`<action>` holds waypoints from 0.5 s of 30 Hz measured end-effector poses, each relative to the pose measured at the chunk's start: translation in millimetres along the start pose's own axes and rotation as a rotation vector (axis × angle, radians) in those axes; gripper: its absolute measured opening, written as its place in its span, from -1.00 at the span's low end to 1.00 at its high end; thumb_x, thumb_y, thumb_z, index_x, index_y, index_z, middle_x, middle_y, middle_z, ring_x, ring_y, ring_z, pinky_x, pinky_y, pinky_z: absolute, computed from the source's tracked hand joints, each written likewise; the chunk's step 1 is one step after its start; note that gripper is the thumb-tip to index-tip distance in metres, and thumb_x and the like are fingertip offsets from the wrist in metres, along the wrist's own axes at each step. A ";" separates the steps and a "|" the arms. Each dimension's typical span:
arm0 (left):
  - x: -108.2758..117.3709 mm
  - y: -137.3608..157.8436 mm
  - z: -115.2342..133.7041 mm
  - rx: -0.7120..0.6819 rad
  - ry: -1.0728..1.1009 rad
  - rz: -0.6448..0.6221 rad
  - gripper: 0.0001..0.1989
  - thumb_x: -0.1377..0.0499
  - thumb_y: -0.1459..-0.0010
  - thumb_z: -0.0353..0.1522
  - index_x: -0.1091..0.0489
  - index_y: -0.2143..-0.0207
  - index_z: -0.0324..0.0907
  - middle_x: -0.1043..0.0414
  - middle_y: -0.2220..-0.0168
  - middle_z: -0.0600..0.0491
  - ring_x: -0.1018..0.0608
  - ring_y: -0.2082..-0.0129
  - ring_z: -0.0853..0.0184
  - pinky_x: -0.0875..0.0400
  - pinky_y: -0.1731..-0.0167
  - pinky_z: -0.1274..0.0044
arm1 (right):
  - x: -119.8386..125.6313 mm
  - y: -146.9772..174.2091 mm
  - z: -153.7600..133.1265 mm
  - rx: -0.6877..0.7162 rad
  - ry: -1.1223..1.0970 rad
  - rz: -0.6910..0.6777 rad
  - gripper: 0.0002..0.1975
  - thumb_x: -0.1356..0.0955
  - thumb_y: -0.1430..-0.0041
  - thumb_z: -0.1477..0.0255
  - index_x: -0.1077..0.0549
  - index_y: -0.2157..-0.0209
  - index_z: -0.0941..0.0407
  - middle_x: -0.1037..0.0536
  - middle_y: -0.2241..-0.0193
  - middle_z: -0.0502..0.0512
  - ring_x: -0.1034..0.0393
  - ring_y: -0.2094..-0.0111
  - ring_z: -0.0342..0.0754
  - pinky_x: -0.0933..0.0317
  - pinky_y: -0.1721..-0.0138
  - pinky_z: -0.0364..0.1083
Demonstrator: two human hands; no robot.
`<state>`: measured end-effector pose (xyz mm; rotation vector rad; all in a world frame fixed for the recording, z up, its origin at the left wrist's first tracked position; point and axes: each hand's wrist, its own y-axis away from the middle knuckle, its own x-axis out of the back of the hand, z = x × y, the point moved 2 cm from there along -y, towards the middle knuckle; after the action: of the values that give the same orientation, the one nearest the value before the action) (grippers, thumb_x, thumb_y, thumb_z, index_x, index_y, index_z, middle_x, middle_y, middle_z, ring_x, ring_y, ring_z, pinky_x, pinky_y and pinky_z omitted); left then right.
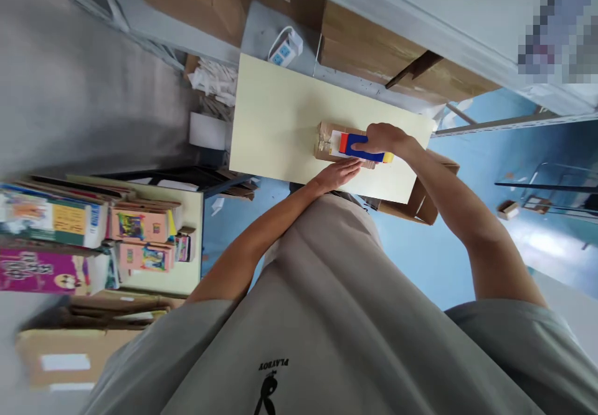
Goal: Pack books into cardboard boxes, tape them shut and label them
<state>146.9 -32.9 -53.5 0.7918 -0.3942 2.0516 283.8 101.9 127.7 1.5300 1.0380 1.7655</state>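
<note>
A small brown cardboard parcel, wrapped in clear tape, lies on the cream tabletop with a white label on top. My right hand is closed on a blue handheld object with an orange-red front end and a yellow rear end. This object lies over the label; its exact kind cannot be made out. Along the parcel's near edge, my left hand rests with fingers stretched out together, touching the side. The hand and the blue object cover the parcel's right part.
The cream table extends beyond both ends of the parcel. Behind it are a power strip and large cardboard boxes beneath a shelf. An open carton stands below the right end. Stacked books occupy a side table at left.
</note>
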 end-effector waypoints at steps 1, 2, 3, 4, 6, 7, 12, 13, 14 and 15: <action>3.4 9.4 2.9 0.018 0.007 0.007 -0.45 0.04 -0.62 -0.53 -0.58 -0.43 -0.20 -0.57 -0.51 -0.21 -0.54 -0.59 0.14 -0.49 -0.61 0.13 | -3.0 -3.0 3.1 0.011 -0.019 0.005 -0.10 -0.52 -0.29 -0.34 -0.72 -0.18 0.22 -0.81 0.03 0.55 -0.73 -0.02 0.40 -0.52 0.05 0.11; 8.4 18.8 5.7 0.057 0.003 0.026 -0.47 0.04 -0.64 -0.50 -0.61 -0.38 -0.17 -0.62 -0.46 -0.20 -0.59 -0.55 0.14 -0.54 -0.57 0.15 | -5.9 -5.9 6.5 0.021 -0.038 0.007 -0.08 -0.54 -0.27 -0.34 -0.71 -0.20 0.22 -0.81 0.02 0.56 -0.73 -0.04 0.41 -0.52 0.03 0.12; 14.8 27.5 8.2 0.118 -0.015 0.059 -0.49 0.05 -0.66 -0.46 -0.63 -0.35 -0.16 -0.66 -0.42 -0.20 -0.62 -0.52 0.14 -0.56 -0.55 0.15 | -8.8 -8.5 10.4 0.034 -0.056 0.005 -0.06 -0.55 -0.25 -0.34 -0.70 -0.22 0.22 -0.80 0.01 0.56 -0.73 -0.05 0.42 -0.53 0.03 0.12; 22.3 34.7 10.0 0.195 -0.048 0.107 -0.49 0.06 -0.68 -0.41 -0.62 -0.36 -0.17 -0.65 -0.43 -0.23 -0.61 -0.53 0.11 -0.54 -0.56 0.14 | -11.5 -10.9 14.3 0.049 -0.073 0.001 -0.06 -0.55 -0.25 -0.33 -0.70 -0.23 0.23 -0.80 0.01 0.56 -0.73 -0.05 0.42 -0.53 0.02 0.12; 37.7 41.7 11.2 0.348 -0.139 0.201 -0.47 0.00 -0.71 -0.23 -0.50 -0.50 -0.24 -0.48 -0.56 -0.34 -0.46 -0.64 -0.02 -0.40 -0.64 0.04 | -16.4 -15.1 22.1 0.082 -0.107 -0.001 -0.07 -0.54 -0.28 -0.32 -0.69 -0.26 0.22 -0.80 0.01 0.54 -0.73 -0.05 0.41 -0.52 0.02 0.12; 43.9 40.9 10.3 0.406 -0.182 0.227 -0.36 -0.06 -0.70 -0.11 -0.38 -0.59 -0.29 -0.32 -0.65 -0.41 -0.31 -0.72 -0.11 -0.28 -0.69 -0.02 | -18.6 -16.8 25.5 0.100 -0.123 -0.001 -0.08 -0.53 -0.30 -0.31 -0.68 -0.26 0.22 -0.80 0.01 0.53 -0.73 -0.05 0.41 -0.52 0.02 0.12; 50.4 13.7 -3.8 0.501 -0.226 0.139 0.32 -0.26 -0.43 0.32 0.11 -0.76 -0.45 0.20 -0.77 -0.57 0.16 -0.82 -0.35 0.14 -0.75 -0.20 | -24.7 -23.3 34.2 0.177 -0.181 0.000 -0.11 -0.51 -0.37 -0.27 -0.67 -0.30 0.23 -0.80 -0.05 0.54 -0.72 -0.08 0.41 -0.51 -0.02 0.11; 49.1 9.6 -6.8 0.513 -0.213 0.119 0.35 -0.24 -0.42 0.35 0.13 -0.77 -0.45 0.21 -0.77 -0.58 0.18 -0.82 -0.35 0.17 -0.75 -0.21 | -24.8 -24.4 34.7 0.188 -0.186 0.004 -0.11 -0.51 -0.38 -0.26 -0.66 -0.31 0.24 -0.79 -0.06 0.55 -0.72 -0.10 0.42 -0.51 -0.02 0.12; 48.1 6.9 -9.3 0.526 -0.200 0.107 0.35 -0.21 -0.43 0.36 0.14 -0.77 -0.44 0.22 -0.78 -0.57 0.19 -0.82 -0.34 0.18 -0.75 -0.21 | -24.7 -25.4 35.3 0.201 -0.192 0.006 -0.12 -0.50 -0.39 -0.25 -0.66 -0.32 0.24 -0.79 -0.08 0.56 -0.72 -0.11 0.43 -0.52 -0.03 0.13; 47.7 5.5 -11.1 0.539 -0.191 0.101 0.33 -0.17 -0.44 0.38 0.15 -0.78 -0.42 0.23 -0.78 -0.55 0.20 -0.82 -0.33 0.19 -0.74 -0.21 | -24.3 -26.2 36.3 0.217 -0.199 0.007 -0.13 -0.50 -0.39 -0.25 -0.66 -0.32 0.23 -0.79 -0.09 0.56 -0.72 -0.11 0.43 -0.52 -0.03 0.13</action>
<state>118.4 -0.3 -30.0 1.3188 0.0270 2.2124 322.0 102.4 94.1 1.8019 1.1522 1.5072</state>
